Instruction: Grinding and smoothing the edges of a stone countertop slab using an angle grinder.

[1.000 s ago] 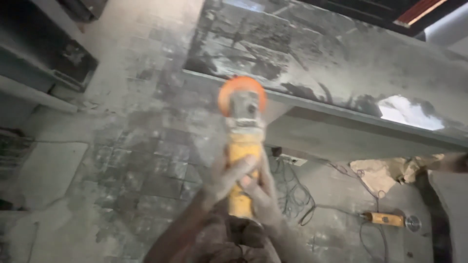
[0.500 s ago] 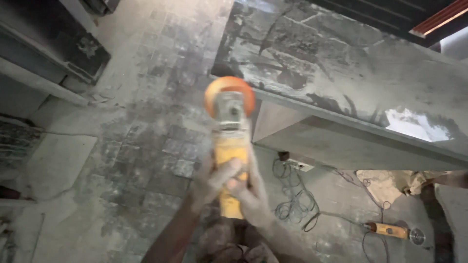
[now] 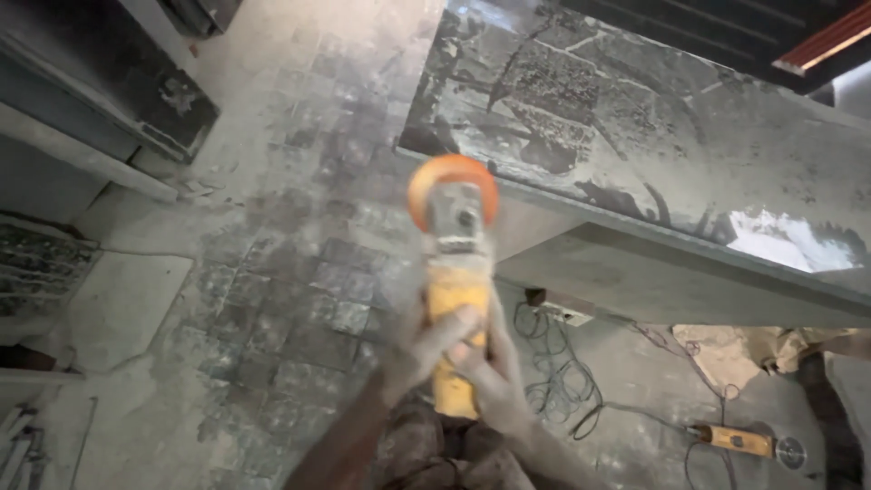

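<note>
While both my left hand and right hand grip yellow angle grinder, orange disc guard meets dusty stone slab edge; tiled floor below.

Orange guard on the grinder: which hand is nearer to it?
Left. The left hand grips the yellow grinder body higher up, closer to the orange guard; the right hand wraps the handle just below, farther back.
</note>
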